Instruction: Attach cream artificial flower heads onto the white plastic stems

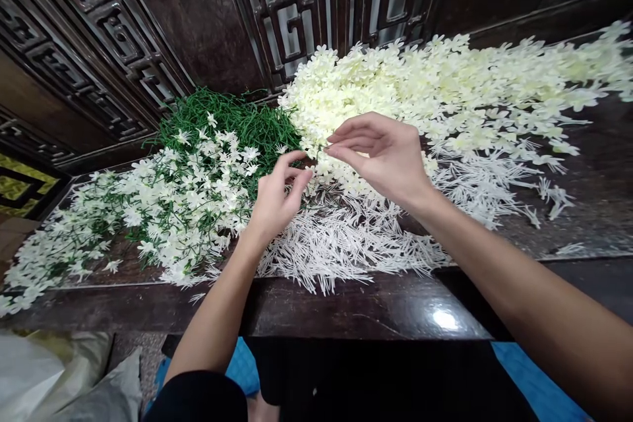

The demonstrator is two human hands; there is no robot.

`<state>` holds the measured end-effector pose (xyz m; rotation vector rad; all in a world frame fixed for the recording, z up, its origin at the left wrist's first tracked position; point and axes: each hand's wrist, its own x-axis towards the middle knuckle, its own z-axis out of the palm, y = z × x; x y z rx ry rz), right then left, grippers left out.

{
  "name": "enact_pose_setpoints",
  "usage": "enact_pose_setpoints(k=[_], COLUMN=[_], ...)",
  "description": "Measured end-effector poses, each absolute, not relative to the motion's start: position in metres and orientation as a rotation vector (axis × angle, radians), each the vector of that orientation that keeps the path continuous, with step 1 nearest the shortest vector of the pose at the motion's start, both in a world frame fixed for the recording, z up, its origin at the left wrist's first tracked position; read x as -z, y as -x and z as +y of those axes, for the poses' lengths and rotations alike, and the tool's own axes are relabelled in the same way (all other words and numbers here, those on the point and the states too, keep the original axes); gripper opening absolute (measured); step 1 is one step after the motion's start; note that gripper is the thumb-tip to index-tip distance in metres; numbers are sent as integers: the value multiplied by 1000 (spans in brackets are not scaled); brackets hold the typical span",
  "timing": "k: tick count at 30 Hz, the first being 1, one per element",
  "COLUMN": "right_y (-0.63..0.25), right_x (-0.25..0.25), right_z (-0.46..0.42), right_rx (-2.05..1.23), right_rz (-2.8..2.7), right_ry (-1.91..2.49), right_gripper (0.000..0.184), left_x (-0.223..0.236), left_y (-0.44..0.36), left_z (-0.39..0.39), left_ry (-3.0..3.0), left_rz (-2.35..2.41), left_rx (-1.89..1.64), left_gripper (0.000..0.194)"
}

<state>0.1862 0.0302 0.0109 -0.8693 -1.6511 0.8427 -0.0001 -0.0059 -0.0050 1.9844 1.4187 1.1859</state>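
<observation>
My left hand (280, 199) is over the middle of the bench, with thumb and fingers curled towards each other in a loose pinch. Whatever lies between its fingertips is too small to make out. Just right of it, my right hand (388, 157) pinches with thumb and fingertips, and a tiny pale piece may be there. Beneath both hands is a heap of white thin-stranded plastic flower centres (356, 241). Behind the right hand spreads a big pile of loose cream plastic blossoms (395, 82). Green plastic stems (232, 125) are bunched behind the left hand.
Assembled white flowers on green stems (192, 191) lie in a heap to the left. The dark wooden bench (356, 306) has a carved lattice back (291, 6). Pale sacks (64, 369) are on the floor at lower left.
</observation>
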Motion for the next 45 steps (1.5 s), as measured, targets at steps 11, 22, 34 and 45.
enact_pose_setpoints(k=[11,22,34,45], right_y=[-185,-187,-192,-190], right_x=[-6,-3,24,16], right_z=[29,36,44,45], right_rx=[-834,-485,-557,-402], right_rz=[-1907,-1900,-2531,-2248], right_ry=[710,786,1068,1100], right_gripper=[17,8,19,17], left_x=[-2,-4,-4,-2], left_y=[2,7,11,6], left_z=[0,3,7,6], left_ry=[-1235,-952,-849,-1013], left_rz=[1040,1055,1013,1035], left_rx=[-1362,-1429,-1501,-1489], left_gripper=[24,14,23,23])
